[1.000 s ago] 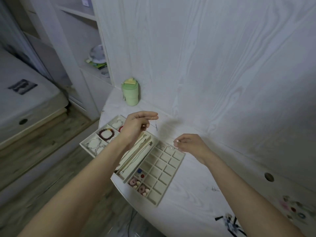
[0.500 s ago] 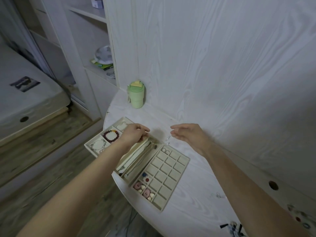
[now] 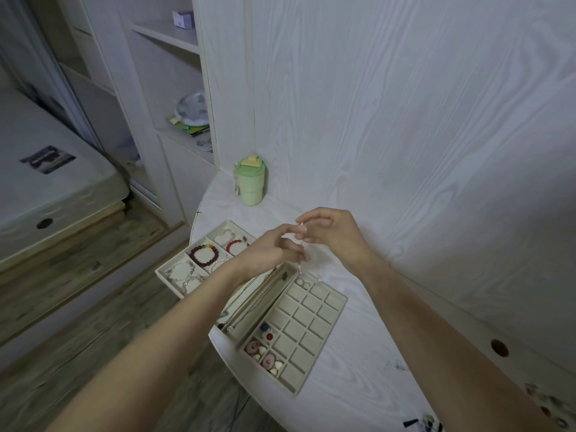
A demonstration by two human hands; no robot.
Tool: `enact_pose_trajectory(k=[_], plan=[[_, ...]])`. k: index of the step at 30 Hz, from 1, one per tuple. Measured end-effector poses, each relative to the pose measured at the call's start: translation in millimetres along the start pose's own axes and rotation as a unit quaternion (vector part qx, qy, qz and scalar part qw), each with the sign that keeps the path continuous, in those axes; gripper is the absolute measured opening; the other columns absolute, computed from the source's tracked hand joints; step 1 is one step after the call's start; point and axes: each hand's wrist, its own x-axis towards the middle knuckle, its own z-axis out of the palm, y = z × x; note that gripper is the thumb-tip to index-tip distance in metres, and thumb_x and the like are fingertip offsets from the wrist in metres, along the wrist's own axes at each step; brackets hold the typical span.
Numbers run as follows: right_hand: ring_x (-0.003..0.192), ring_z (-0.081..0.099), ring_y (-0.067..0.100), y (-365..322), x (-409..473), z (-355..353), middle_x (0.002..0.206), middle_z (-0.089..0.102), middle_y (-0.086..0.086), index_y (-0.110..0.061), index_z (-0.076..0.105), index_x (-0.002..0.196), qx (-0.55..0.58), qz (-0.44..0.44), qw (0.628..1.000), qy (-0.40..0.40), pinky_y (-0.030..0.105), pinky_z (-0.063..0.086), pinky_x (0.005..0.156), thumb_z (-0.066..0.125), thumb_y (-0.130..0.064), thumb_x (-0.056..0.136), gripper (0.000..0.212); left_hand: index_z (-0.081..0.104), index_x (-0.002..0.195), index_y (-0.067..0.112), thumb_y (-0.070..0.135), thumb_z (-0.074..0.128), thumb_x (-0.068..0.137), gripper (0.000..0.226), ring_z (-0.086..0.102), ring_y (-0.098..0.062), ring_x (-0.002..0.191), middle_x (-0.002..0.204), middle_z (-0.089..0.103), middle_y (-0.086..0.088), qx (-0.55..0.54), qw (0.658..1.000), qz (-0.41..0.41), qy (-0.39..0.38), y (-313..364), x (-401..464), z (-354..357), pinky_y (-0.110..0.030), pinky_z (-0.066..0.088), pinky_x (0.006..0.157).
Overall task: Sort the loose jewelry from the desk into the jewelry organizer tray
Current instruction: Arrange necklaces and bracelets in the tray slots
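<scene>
The light where I stand is dim, cool and even, with no glare on the pale wall (image 3: pixel 405 120) or the desk (image 3: pixel 358 353). My hands throw only faint, soft shadows. The wide lens bends the shelves (image 3: pixel 168 35) and floor at the edges, my forearms stretch large, and my fingertips look slightly smeared. The corners go darker and softer.

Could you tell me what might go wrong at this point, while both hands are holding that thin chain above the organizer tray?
1. The thin chain hangs from the right hand past the left hand; lowered carelessly, it could land on the rings in the small-grid tray's far corner compartments rather than the long necklace slots.
2. It could tangle with necklaces already lying there.
3. The organizer overhangs the desk edge, so a forearm bump might tip it.
</scene>
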Motion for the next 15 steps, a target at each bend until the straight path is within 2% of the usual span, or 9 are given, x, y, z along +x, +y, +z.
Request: enact_pose_trajectory(k=[2,5,8,11,13,15], plan=[[0.073,0.069,0.018,-0.2,-1.4,-4.6,0.080,0.071,0.014,-0.002,0.068,0.092,0.019,0.007,0.999,0.035,0.022,0.055,0.069,0.065,0.002,0.082,0.012,0.063,0.104,0.017,0.008,0.070,0.079,0.027,0.067,-0.015,0.083,0.079,0.069,-0.011,0.014,0.999,0.015,0.034,-5.1,0.9,-1.1,-0.019,0.045,0.090],[0.065,0.068,0.014,5.5,-4.3,-13.8,0.077,0.070,0.011,-0.002,0.067,0.092,0.025,0.018,0.996,0.083,0.020,0.055,0.066,0.066,0.000,0.083,0.009,0.068,0.089,0.007,0.010,0.067,0.085,0.005,0.060,-0.009,0.064,0.078,0.062,-0.017,0.022,0.998,0.029,0.060,-10.3,0.7,-3.6,-0.012,0.048,0.070],[0.059,0.064,0.011,16.5,-6.5,-16.0,0.074,0.067,0.012,-0.002,0.068,0.087,0.021,0.036,0.994,0.099,0.017,0.053,0.062,0.067,0.001,0.083,0.005,0.066,0.083,0.004,0.009,0.065,0.087,0.006,0.056,-0.007,0.055,0.071,0.058,-0.012,0.015,0.997,0.017,0.075,-17.8,-2.1,-9.2,-0.016,0.048,0.063],[0.060,0.063,0.013,28.6,-8.0,-15.2,0.072,0.067,0.010,-0.002,0.068,0.085,0.013,0.052,0.994,0.100,0.019,0.053,0.062,0.068,0.001,0.082,0.005,0.062,0.076,0.006,0.010,0.063,0.088,0.013,0.047,-0.007,0.046,0.058,0.050,-0.003,0.018,0.995,-0.005,0.100,-27.9,-7.0,-18.0,-0.018,0.042,0.048],[0.061,0.064,0.015,35.7,-8.3,-15.0,0.071,0.067,0.010,-0.002,0.068,0.085,0.007,0.053,0.993,0.104,0.019,0.053,0.061,0.070,0.002,0.080,0.007,0.061,0.071,0.013,0.017,0.066,0.088,0.018,0.042,-0.006,0.043,0.055,0.049,0.005,0.055,0.989,-0.019,0.138,-37.6,-9.4,-27.4,-0.021,0.037,0.044],[0.061,0.064,0.015,41.5,-8.6,-13.7,0.069,0.067,0.010,-0.001,0.068,0.084,-0.027,0.053,0.993,0.100,0.019,0.055,0.064,0.070,0.004,0.078,0.008,0.062,0.071,0.013,0.025,0.067,0.086,0.020,0.039,-0.002,0.042,0.058,0.050,0.006,0.085,0.981,-0.029,0.171,-45.5,-11.0,-35.8,-0.017,0.034,0.041]])
